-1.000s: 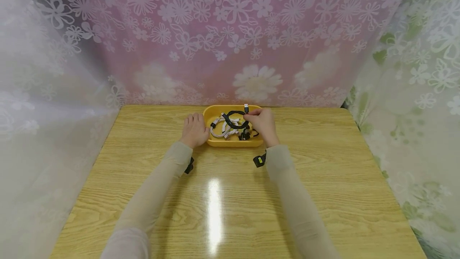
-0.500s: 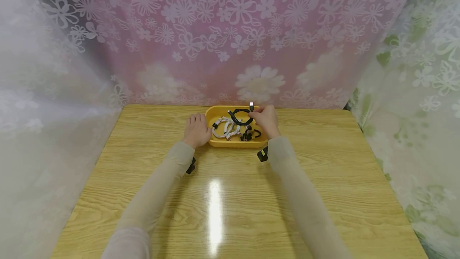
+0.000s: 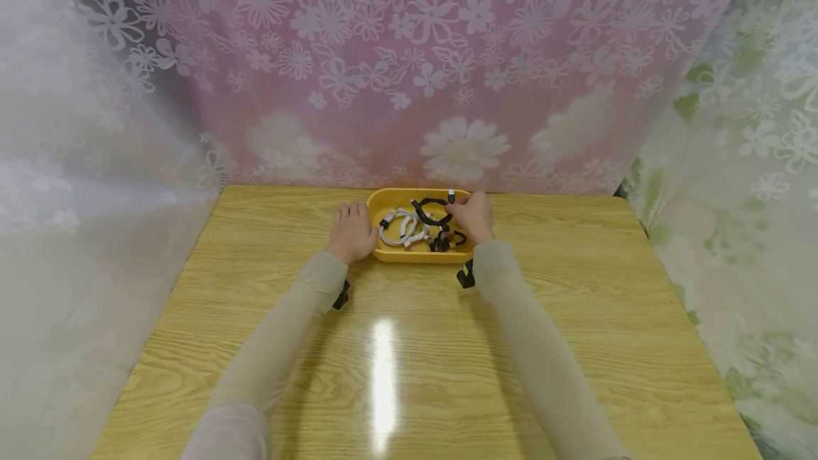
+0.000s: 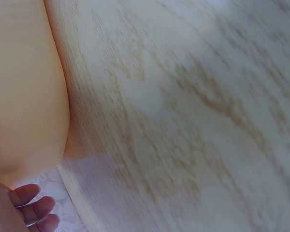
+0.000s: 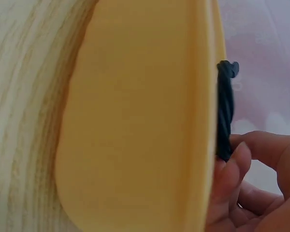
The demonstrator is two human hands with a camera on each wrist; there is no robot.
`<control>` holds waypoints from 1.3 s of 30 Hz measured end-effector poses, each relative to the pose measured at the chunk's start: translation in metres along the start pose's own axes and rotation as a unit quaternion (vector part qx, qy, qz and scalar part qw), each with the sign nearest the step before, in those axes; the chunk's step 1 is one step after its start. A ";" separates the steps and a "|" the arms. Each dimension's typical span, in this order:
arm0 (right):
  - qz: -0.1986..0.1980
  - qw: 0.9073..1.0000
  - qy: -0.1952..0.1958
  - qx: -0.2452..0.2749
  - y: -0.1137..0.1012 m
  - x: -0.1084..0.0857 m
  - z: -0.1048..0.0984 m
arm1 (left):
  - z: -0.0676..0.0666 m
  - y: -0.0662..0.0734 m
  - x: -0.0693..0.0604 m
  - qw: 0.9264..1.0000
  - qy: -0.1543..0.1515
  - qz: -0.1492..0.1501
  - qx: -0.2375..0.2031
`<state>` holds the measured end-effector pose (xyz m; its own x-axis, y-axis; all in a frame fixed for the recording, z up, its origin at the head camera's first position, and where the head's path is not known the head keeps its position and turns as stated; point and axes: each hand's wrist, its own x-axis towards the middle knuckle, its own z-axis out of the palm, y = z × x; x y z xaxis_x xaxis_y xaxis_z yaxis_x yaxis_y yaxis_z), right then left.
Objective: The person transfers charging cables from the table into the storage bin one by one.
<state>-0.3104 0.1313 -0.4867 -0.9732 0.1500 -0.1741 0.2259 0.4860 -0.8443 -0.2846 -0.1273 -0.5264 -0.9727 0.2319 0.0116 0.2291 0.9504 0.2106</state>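
Note:
A coiled black USB cable (image 3: 434, 212) is pinched between the thumb and fingers of my right hand (image 3: 472, 216), over the right part of a yellow tray (image 3: 422, 258). In the right wrist view the twisted black cable (image 5: 225, 108) shows just past the tray's rim. Inside the tray, coiled white cables (image 3: 404, 228) lie to the left, and a small dark bundle (image 3: 441, 241) sits at the front right. My left hand (image 3: 351, 233) rests at the tray's left end, its fingers pointing away from me. Part of that hand is hidden in the left wrist view.
The tray stands at the back of a wood-grain table (image 3: 422, 360), near its far edge. Behind the table hangs a pink flowered curtain (image 3: 396, 62). Pale flowered cloth hangs at both sides.
The right hand has shifted slightly right and then a little lower with the black cable in it. The left hand stays at the tray's left end.

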 end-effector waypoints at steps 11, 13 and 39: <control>0.012 0.999 0.002 0.049 0.005 0.004 0.007 | 0.001 0.000 0.001 1.000 -0.002 -0.003 -0.009; 0.015 0.999 0.003 0.046 0.006 0.005 0.008 | 0.002 0.000 0.001 1.000 -0.001 -0.002 -0.008; -0.011 0.996 0.028 -0.079 0.023 -0.001 0.028 | 0.010 -0.004 0.003 1.000 0.016 0.003 -0.009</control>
<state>-0.3057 0.1181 -0.5201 -0.9749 0.1844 -0.1246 0.2136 0.6179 -0.7567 -0.2884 -0.1285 -0.5366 -0.9722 0.2298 0.0440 0.2337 0.9450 0.2286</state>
